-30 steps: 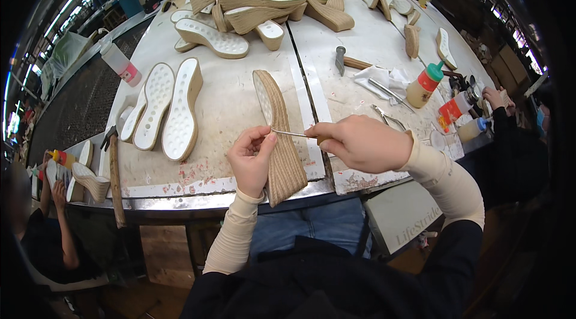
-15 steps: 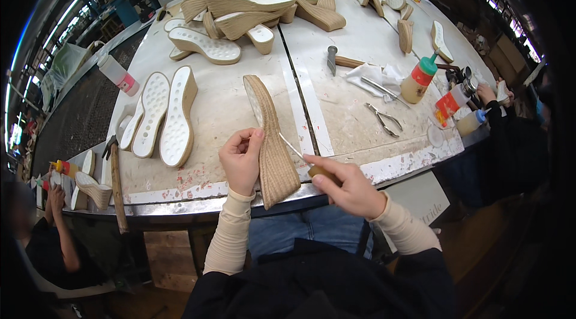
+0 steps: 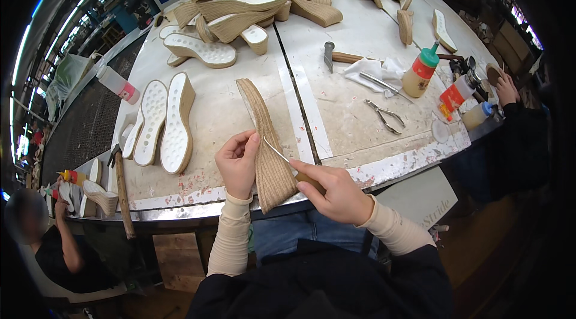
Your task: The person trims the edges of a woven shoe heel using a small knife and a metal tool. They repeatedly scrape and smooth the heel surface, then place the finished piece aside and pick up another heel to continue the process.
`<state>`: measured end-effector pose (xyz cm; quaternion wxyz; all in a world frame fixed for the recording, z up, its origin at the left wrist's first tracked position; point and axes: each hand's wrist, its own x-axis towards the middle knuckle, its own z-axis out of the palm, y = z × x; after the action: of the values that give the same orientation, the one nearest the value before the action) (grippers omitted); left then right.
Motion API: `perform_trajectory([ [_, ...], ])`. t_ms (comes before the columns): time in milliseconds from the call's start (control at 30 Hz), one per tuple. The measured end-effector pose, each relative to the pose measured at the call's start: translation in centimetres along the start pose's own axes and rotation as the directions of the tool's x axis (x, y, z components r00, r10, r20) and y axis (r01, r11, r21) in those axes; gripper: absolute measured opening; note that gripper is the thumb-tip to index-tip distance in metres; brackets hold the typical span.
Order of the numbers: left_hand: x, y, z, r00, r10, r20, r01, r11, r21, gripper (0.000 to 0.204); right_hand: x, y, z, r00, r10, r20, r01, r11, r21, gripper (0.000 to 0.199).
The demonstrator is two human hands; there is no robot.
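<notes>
A wedge shoe sole [image 3: 273, 166] wrapped in tan braided rope stands on its edge at the table's front, tilted, its thick heel end toward me. My left hand [image 3: 236, 166] pinches its left edge between thumb and fingers. In my right hand [image 3: 339, 194] is an awl-like tool [image 3: 277, 151] with a thin metal shaft and a brownish handle, mostly covered by my fingers. The shaft lies across the rope side, its tip close to my left thumb. Left of my hands lie several similar soles [image 3: 177, 124] with white dimpled tops.
Many wedge soles [image 3: 246, 4] are heaped at the back. To the right are a hammer [image 3: 329, 55], nippers [image 3: 384, 117], a metal rod [image 3: 384, 84] and a green-capped glue bottle [image 3: 421, 70]. Another hammer [image 3: 122, 193] hangs over the left front edge. Other people sit around the table.
My right hand has moved left, bringing the tool's tip from the sole's right edge onto its rope side near my left thumb. The left hand keeps its pinch. The view has shifted slightly.
</notes>
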<state>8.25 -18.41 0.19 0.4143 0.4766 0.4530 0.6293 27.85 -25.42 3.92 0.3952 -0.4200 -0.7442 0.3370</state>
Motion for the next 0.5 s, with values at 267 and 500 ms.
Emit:
perform_trajectory([
  [267,0.2,-0.1,-0.4,0.999,0.014,0.045,-0.017,0.998,0.055,0.011,0.4,0.0,-0.1,0.999,-0.019,0.032,0.022,0.995,-0.094,0.045],
  [500,0.3,-0.5,-0.4,0.993,0.089,0.073,-0.092,0.995,0.039,0.005,0.3,-1.1,0.3,0.998,0.008,0.061,0.009,0.964,-0.266,0.046],
])
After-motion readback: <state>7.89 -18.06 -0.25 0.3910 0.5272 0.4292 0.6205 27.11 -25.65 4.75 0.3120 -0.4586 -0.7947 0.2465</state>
